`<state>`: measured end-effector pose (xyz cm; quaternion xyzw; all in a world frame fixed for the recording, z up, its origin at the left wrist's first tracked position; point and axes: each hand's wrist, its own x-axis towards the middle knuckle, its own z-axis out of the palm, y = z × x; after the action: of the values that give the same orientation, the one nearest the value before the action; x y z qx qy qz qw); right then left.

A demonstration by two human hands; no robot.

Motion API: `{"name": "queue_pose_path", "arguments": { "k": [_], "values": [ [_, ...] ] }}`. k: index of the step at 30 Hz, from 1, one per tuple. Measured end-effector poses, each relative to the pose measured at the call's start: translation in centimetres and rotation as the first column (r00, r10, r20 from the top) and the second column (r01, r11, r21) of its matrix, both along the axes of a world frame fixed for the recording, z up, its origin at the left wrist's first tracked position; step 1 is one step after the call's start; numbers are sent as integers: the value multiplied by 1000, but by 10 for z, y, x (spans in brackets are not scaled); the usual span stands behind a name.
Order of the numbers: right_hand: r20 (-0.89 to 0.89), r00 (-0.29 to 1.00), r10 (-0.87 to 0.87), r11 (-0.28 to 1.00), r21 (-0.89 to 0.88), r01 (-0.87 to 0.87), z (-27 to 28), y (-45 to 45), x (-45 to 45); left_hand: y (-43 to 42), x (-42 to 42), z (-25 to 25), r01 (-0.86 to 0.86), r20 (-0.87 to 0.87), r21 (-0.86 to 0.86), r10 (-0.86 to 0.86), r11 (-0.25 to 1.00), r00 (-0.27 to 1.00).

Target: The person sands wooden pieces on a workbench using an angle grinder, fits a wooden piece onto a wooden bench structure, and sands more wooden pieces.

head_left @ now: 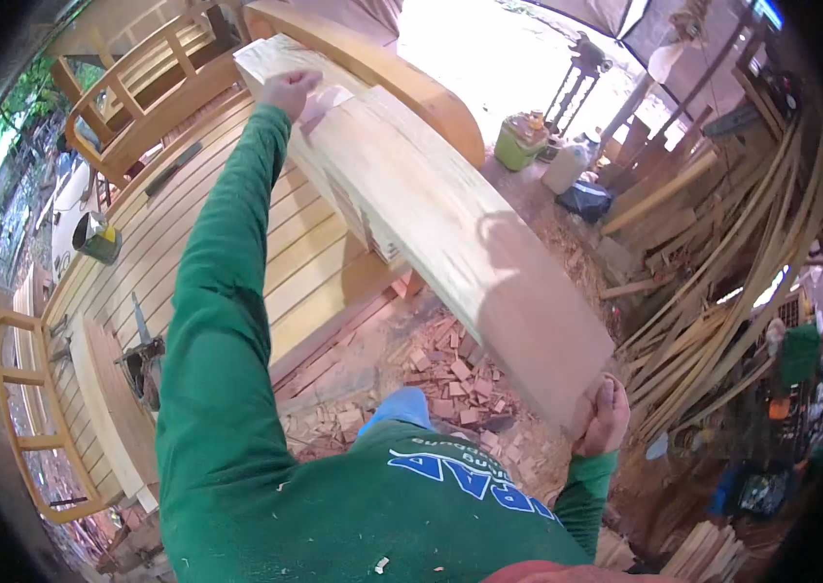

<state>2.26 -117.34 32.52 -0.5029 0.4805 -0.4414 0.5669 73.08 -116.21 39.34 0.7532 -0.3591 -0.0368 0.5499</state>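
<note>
Our wide pale board [431, 194] reaches from above the slatted platform [222, 209] out over the wood scraps [455, 379]. The fingers of our right hand [606, 418] grasp its near corner, probably because that end overhangs and needs steadying. Our left hand [290, 92] is at the far part, perhaps to keep it aligned; its fingers are curled, but we cannot tell whether they grip anything.

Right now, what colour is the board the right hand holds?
The board is pale cream-tan wood, seen best in the head view.
</note>
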Motion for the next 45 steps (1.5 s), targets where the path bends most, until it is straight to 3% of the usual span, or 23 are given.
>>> {"name": "queue_pose_path", "arguments": {
  "k": [3, 5, 7, 8, 9, 11, 12, 13, 16, 19, 22, 23, 26, 28, 29, 34, 38, 40, 43, 45],
  "values": [
    [134, 990, -33, 997, 73, 23, 9, -8, 70, 6, 19, -1, -194, -42, -459, 197, 867, 980],
    [135, 990, -38, 995, 96, 25, 9, -14, 104, 34, -18, -29, -291, -179, -413, 236, 863, 955],
    [112, 992, -64, 994, 90, 55, 14, -16, 141, 42, -56, -88, -155, -315, -491, -9, 857, 949],
    [83, 993, -85, 994, 71, 80, 22, -22, 161, 50, -84, -92, -61, -289, -294, -28, 954, 957],
    [47, 993, -104, 993, 53, 102, 28, -30, 179, 50, -106, -88, 34, -255, -269, -105, 962, 961],
    [-94, 995, 25, 999, -25, -27, 30, -54, 212, 34, -112, -74, 16, -108, -226, -41, 974, 993],
    [32, 987, 155, 988, 10, -155, 33, -62, 236, 35, -112, -72, -4, -39, -197, -4, 980, 999],
    [162, 950, 266, 961, 39, -275, 33, -66, 253, 37, -109, -72, -21, -68, -182, 9, 983, 998],
    [-49, 876, 480, 877, 57, -477, -14, -92, 263, 38, -109, -75, -38, -144, -140, 17, 989, 989],
    [-291, 806, 516, 755, -289, -588, 1, -76, 253, 59, -123, -97, -49, -211, -98, 28, 994, 977],
    [-649, 715, 260, 382, -611, -693, 13, -97, 258, 57, -128, -113, 8, -245, -84, -29, 996, 969],
    [-641, 705, 304, 383, -595, -707, 10, -103, 259, 48, -121, -124, 58, -261, -67, -74, 996, 963],
    [-610, 687, 395, 372, -578, -727, 2, -109, 275, 33, -126, -90, 90, -204, -42, -97, 995, 974],
    [-610, 692, 386, 366, -587, -722, 11, -106, 294, 23, -118, -83, 87, -176, -182, -119, 979, 977],
    [-611, 695, 378, 361, -594, -719, 13, -106, 304, 15, -104, -88, -6, -106, -159, -11, 987, 994],
    [-628, 683, 373, 308, -611, -730, 13, -115, 354, 9, -51, -90, -17, -174, -123, -5, 992, 985],
    [-644, 675, 362, 294, -608, -738, 15, -120, 387, 1, -17, -88, -74, -96, -243, 51, 967, 994],
    [-706, 635, 313, 270, -575, -772, 21, -121, 400, 2, 6, -73, -139, -191, -315, 81, 939, 978],
    [-709, 636, 303, 293, -566, -770, 27, -120, 418, -9, 103, -94, -342, -38, -248, 343, 906, 938],
    [-688, 651, 319, 383, -535, -753, 25, -111, 418, 6, 136, -39, -406, -270, -38, 382, 913, 884]
  ]
}}
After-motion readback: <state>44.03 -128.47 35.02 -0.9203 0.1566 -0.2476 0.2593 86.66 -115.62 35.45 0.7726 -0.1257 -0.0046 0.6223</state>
